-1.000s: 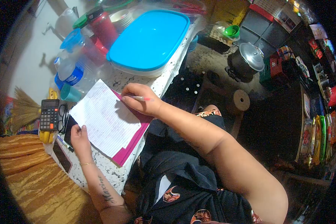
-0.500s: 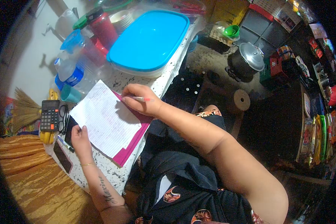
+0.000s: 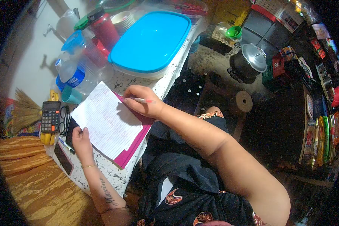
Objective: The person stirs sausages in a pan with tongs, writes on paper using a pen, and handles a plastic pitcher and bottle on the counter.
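Note:
A sheet of lined paper (image 3: pixel 108 124) covered in handwriting lies at a slant on top of a magenta folder (image 3: pixel 129 153). My right hand (image 3: pixel 143 101) rests at the paper's upper right edge, closed around a clear pen (image 3: pixel 144 100) with a reddish end; its tip is hidden by my fingers. At the lower left edge of the paper, my left hand (image 3: pixel 82 141) has its thumb and curled fingers on the margin, gripping it. Beside that hand lie a phone (image 3: pixel 63 159) and another pen (image 3: pixel 66 145).
A calculator (image 3: pixel 51 116) and eyeglasses (image 3: pixel 64 119) sit left of the paper. Behind it stand a teal cup (image 3: pixel 71 95), a plastic bottle (image 3: pixel 73 75), a red tumbler (image 3: pixel 104 29) and a blue-lidded container (image 3: pixel 150 41). A lidded pot (image 3: pixel 250 60) stands beyond the table.

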Demonstrator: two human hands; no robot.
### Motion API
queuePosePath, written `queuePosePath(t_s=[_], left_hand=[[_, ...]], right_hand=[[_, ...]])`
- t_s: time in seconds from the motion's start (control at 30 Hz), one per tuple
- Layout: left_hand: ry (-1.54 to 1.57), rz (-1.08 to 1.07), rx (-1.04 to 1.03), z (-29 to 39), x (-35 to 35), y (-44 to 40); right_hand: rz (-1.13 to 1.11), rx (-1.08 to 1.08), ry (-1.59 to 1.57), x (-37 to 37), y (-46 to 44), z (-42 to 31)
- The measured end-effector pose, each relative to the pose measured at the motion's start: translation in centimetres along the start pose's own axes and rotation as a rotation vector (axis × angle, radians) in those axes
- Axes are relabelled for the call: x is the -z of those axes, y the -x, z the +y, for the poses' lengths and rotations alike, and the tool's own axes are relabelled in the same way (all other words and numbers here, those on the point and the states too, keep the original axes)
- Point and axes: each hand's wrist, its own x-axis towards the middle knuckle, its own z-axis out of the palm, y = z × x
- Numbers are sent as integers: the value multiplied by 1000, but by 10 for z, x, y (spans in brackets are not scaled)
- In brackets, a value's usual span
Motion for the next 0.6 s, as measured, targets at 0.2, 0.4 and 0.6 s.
queuePosePath(t_s=[0.2,0.4,0.6], left_hand=[[-23,8,-39,6,-1,3],[-20,18,-56,6,-2,2],[32,14,-42,1,-1,1]], right_hand=[[0,2,2,-1,0,1],[-10,-7,30,0,0,0],[-1,-4,19,0,1,0]])
